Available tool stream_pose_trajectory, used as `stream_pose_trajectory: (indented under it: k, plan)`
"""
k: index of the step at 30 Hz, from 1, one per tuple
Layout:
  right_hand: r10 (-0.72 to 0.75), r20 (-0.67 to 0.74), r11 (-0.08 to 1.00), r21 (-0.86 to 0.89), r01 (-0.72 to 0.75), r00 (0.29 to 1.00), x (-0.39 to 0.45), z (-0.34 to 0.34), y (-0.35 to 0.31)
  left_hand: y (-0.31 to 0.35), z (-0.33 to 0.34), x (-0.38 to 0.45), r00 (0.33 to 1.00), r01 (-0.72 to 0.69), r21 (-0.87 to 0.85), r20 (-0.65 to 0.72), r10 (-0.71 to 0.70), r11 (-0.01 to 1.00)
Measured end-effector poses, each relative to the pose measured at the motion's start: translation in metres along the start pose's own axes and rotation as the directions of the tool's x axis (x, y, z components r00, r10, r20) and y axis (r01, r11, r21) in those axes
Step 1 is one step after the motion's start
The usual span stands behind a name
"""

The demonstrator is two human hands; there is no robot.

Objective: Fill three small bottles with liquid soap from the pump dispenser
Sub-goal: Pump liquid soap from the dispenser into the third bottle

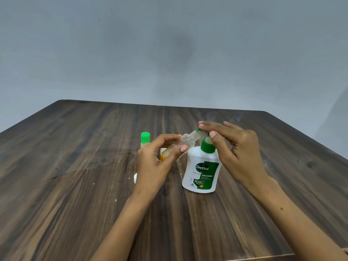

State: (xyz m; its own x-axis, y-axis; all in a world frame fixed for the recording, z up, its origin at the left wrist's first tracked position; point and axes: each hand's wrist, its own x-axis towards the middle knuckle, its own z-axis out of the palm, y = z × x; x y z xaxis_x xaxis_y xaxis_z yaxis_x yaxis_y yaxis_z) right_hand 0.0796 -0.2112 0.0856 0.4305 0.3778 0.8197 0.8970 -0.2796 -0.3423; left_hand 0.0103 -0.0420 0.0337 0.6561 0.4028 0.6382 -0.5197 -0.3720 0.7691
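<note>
Head-worn view, forward-down over table (75, 166)

Dark brown bench (75, 176), streaked with lighter wood grain running lengthwise. The soap dispenser (201, 174) is white with a green pump collar and a green label panel, white lettering on it. A clear small bottle (185, 141), colourless glass look, holds a pale yellowish pool. Behind, a bright green cap (145, 137). Plain grey-blue wall (169, 53).

We observe a dark wood-grain table (75, 166) with streaked brown laminate and small pale specks on its surface. Behind it stands a plain grey-blue wall (131, 44), bearing a faint dark smudge near its middle. Lighting is soft and even, without hard shadows.
</note>
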Motion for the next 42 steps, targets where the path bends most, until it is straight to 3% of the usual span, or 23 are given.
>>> stream_pose_trajectory:
  k: [15, 42]
  plan:
    - [-0.034, -0.053, 0.999, 0.022, 0.036, 0.998, -0.012, 0.007, 0.006, 0.002, 0.000, -0.001, 1.000, 0.006, 0.005, 0.006, -0.006, 1.000]
    - [-0.046, -0.012, 0.999, 0.003, 0.046, 0.999, -0.001, 0.000, 0.007, 0.000, 0.001, -0.001, 1.000, 0.003, 0.036, 0.003, -0.003, 0.999]
